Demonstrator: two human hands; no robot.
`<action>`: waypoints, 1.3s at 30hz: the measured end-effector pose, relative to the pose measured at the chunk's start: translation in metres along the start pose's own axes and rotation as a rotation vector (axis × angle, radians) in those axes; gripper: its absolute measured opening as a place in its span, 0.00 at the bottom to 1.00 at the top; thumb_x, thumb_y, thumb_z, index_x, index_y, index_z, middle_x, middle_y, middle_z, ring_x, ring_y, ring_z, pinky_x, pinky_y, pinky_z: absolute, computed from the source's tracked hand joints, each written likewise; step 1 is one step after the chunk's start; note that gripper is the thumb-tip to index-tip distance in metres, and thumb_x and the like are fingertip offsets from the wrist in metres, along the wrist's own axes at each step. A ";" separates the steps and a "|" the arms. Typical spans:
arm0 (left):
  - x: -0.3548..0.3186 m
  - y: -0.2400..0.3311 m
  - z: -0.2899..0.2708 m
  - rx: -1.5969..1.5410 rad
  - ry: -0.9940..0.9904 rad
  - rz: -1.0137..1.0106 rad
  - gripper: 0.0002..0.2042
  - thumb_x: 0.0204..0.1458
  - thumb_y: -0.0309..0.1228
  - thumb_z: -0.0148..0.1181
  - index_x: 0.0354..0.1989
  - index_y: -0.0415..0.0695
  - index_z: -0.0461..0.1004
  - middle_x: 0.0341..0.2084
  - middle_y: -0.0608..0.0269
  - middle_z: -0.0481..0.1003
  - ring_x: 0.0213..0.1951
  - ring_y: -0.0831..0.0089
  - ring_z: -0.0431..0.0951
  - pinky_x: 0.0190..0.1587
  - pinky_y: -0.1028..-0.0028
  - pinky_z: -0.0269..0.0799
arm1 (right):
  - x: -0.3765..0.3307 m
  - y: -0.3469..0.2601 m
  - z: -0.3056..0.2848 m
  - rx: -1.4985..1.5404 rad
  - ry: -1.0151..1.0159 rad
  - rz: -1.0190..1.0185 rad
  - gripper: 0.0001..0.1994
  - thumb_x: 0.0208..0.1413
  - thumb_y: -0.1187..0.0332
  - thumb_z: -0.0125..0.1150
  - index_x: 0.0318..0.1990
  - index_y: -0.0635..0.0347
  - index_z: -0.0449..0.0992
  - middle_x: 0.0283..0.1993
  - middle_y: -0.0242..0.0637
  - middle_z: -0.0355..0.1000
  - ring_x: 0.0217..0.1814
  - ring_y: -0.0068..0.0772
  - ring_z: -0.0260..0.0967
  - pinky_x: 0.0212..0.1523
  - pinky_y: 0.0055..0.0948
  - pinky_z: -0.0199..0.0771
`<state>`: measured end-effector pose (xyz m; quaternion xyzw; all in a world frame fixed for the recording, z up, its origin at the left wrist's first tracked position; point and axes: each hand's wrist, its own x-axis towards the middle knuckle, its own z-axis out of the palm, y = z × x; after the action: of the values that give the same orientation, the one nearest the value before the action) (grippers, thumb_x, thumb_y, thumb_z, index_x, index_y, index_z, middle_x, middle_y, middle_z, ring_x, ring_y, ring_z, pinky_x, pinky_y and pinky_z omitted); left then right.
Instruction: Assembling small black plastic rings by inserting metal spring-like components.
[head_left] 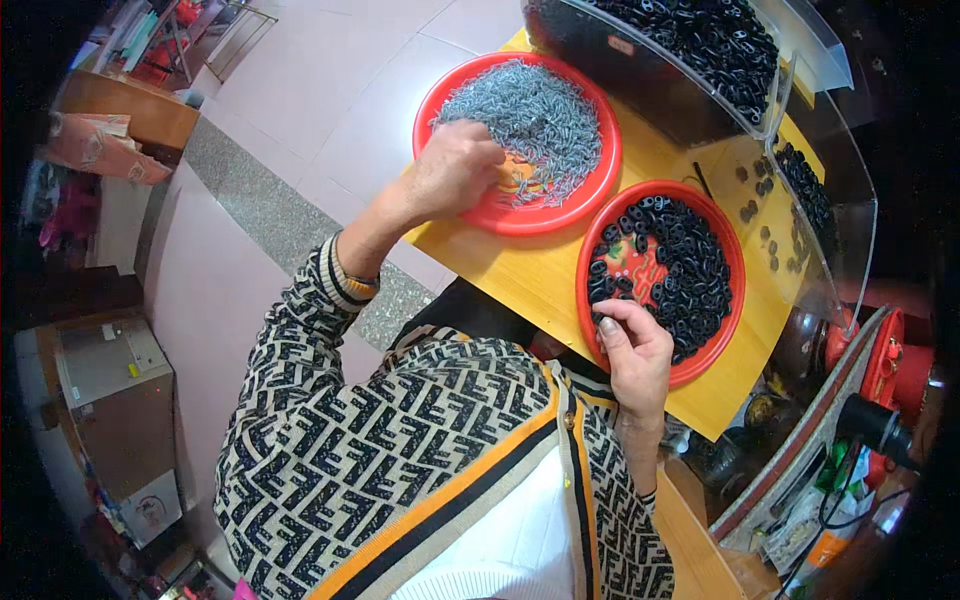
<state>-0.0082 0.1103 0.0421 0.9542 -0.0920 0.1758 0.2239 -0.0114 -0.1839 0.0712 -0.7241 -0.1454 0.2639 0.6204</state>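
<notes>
My left hand (460, 168) is at the left rim of a round red tray (545, 224) heaped with small grey metal screws or pins (520, 105). Its fingers curl closed, and their tips are hidden, so what they hold cannot be made out. Lower right, a second red tray (741, 262) holds many small black oval pieces with two holes (690, 255). My right hand (638, 355) is over this tray's near-left edge, thumb and forefinger pinched on what looks like one black piece. A printed tray bottom shows through gaps in both piles.
Both trays stand on a yellow tabletop (480, 262). Behind them is a clear plastic bin (650, 75) full of black pieces, with another clear compartment (870, 215) to its right. Cluttered goods (830, 500) fill the lower right; a cabinet (115, 400) stands at the left.
</notes>
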 end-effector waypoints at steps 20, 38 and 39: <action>0.003 0.024 0.002 -0.412 0.061 -0.282 0.01 0.42 0.21 0.48 0.23 0.38 0.66 0.19 0.50 0.69 0.25 0.58 0.72 0.27 0.65 0.66 | -0.002 0.005 -0.014 0.219 0.084 0.055 0.05 0.52 0.75 0.49 0.36 0.65 0.68 0.25 0.29 0.64 0.23 0.15 0.58 0.25 0.13 0.58; 0.000 0.089 0.018 -1.083 0.018 -0.229 0.05 0.44 0.18 0.53 0.31 0.35 0.72 0.27 0.66 0.70 0.30 0.82 0.68 0.31 0.83 0.63 | 0.016 0.003 -0.022 0.595 0.126 0.103 0.08 0.51 0.75 0.51 0.39 0.65 0.69 0.28 0.32 0.68 0.25 0.17 0.63 0.24 0.13 0.62; -0.002 0.096 0.020 -1.198 0.014 -0.280 0.05 0.45 0.18 0.53 0.31 0.35 0.72 0.27 0.65 0.70 0.31 0.82 0.68 0.33 0.83 0.64 | 0.016 0.003 -0.023 0.594 0.126 0.104 0.08 0.51 0.75 0.51 0.39 0.65 0.69 0.28 0.32 0.68 0.25 0.17 0.63 0.24 0.13 0.62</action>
<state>-0.0287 0.0162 0.0628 0.6645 -0.0472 0.0686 0.7427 0.0141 -0.1945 0.0666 -0.5324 0.0143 0.2806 0.7985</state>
